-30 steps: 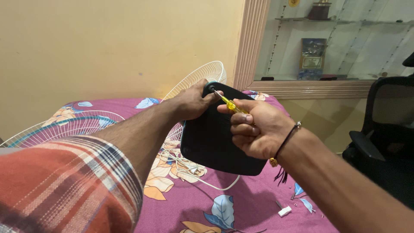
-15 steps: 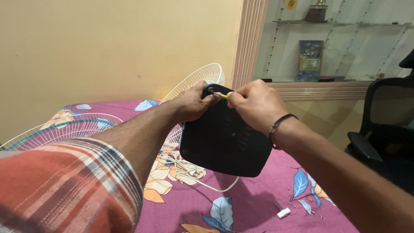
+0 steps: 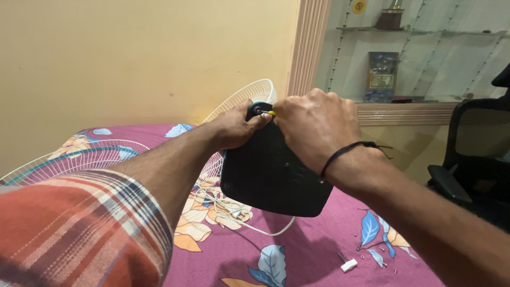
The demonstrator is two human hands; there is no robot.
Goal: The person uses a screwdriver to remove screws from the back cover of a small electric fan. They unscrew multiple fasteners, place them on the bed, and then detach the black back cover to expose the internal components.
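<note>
A black, square fan base (image 3: 265, 175) is propped on edge over a purple flowered bedsheet (image 3: 297, 250). My left hand (image 3: 234, 127) grips its top left corner, next to a round foot. My right hand (image 3: 313, 125) is closed around a screwdriver with a yellow handle (image 3: 272, 113); only a small bit of yellow shows, and the tip points at the round foot. The back of my right hand faces the camera and hides most of the tool.
Two white wire fan grilles, one (image 3: 241, 98) behind the base and one (image 3: 74, 159) at the left, lie on the bed. A white cord (image 3: 234, 212) coils under the base. A small white part (image 3: 348, 264) and tiny screws lie at the lower right. A black chair (image 3: 473, 159) stands at the right.
My right hand has rolled over, from palm side up with the yellow handle in full view to knuckles up, hiding the screwdriver. The tip stays at the base's top corner.
</note>
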